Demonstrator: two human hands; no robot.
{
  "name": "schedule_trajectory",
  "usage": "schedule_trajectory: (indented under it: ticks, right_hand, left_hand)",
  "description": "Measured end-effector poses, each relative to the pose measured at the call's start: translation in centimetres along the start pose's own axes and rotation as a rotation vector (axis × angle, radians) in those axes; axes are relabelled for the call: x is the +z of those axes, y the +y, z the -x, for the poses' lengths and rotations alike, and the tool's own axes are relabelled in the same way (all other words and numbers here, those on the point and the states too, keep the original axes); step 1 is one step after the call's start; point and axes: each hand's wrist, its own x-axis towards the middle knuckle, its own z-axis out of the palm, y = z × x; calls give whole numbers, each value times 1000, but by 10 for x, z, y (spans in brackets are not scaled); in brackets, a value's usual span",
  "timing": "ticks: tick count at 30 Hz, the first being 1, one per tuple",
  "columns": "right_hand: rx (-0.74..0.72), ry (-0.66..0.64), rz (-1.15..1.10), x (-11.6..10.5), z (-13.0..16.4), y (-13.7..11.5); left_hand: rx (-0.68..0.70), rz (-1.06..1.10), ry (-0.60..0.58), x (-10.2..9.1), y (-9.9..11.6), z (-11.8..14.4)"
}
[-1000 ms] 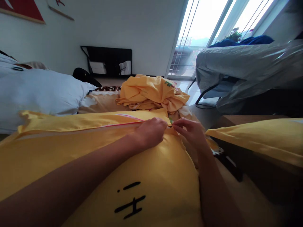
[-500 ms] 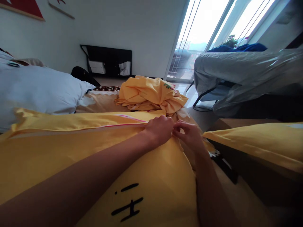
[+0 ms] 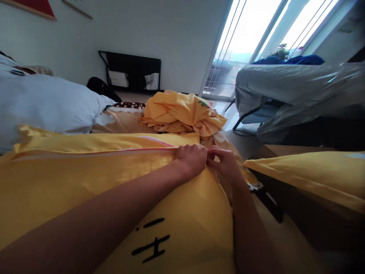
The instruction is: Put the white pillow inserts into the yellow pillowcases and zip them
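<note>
Left hand (image 3: pixel 191 160): curled shut, pinching the far seam of the yellow pillow (image 3: pixel 114 198) at its right end.
Right hand (image 3: pixel 225 163): fingertips pinched together against the left hand, on something too small to tell, likely a zip pull.
Pillow: fills the near left, pink zip line (image 3: pixel 142 149) running along its far edge.
Beyond: crumpled yellow cloth (image 3: pixel 182 114); white pillow (image 3: pixel 42 106) far left.
Risk: fabric could catch at the seam if the pinch slips or the cover bunches under the left hand.

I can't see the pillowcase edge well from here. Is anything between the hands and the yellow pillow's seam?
Nothing visible. The left hand and right hand both rest directly on the yellow pillow at its seam's right end.
</note>
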Motion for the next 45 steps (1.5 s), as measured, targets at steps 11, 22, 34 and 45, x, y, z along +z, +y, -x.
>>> schedule_trajectory:
  ticks: [11,22,34,45]
  right_hand:
    - [16,-8,-51,-2,2,7]
    - [126,-34,-76,-1,7,9]
    - [4,19,-56,1,5,7]
    - [17,90,-42,-1,7,3]
  left_hand:
    - [68,-84,23,-1,0,8]
    - [18,18,174,6,-13,4]
    - [-110,110,254,7,-13,5]
    - [-152,178,251,-1,-25,10]
